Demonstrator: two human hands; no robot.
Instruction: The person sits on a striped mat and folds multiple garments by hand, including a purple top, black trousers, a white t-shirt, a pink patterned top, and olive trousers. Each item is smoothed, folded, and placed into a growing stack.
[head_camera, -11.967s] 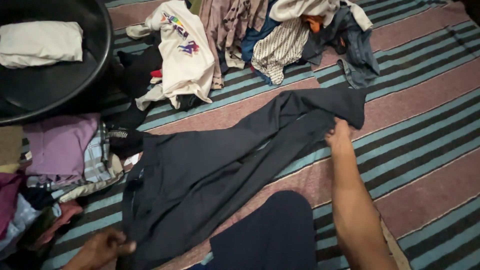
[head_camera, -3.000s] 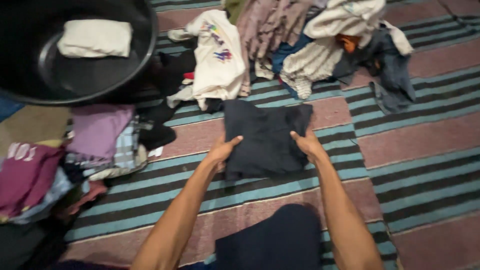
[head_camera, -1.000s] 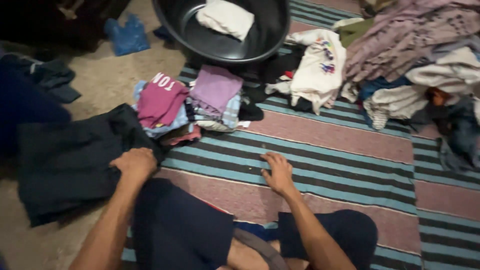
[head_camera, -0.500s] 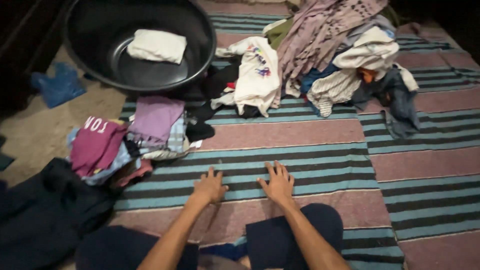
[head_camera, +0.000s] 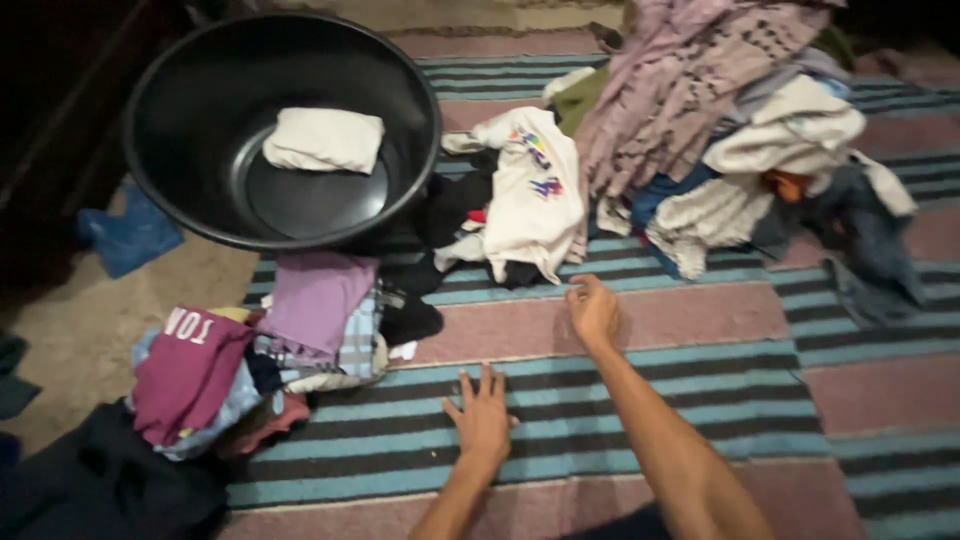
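We record our left hand (head_camera: 482, 418) flat and empty on the striped mat (head_camera: 700, 400), propping us, while our right hand (head_camera: 593, 310), fingers loosely curled on nothing, stretches to the cream printed shirt (head_camera: 535, 195) beside the black tub (head_camera: 200, 120).

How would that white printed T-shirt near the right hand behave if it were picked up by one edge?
The white printed T-shirt would probably flop and unfold, since it lies crumpled and draped over dark clothes. It looks thin, so likely light. It may drag neighbouring garments along, as it overlaps them. The right hand is close to its lower edge.
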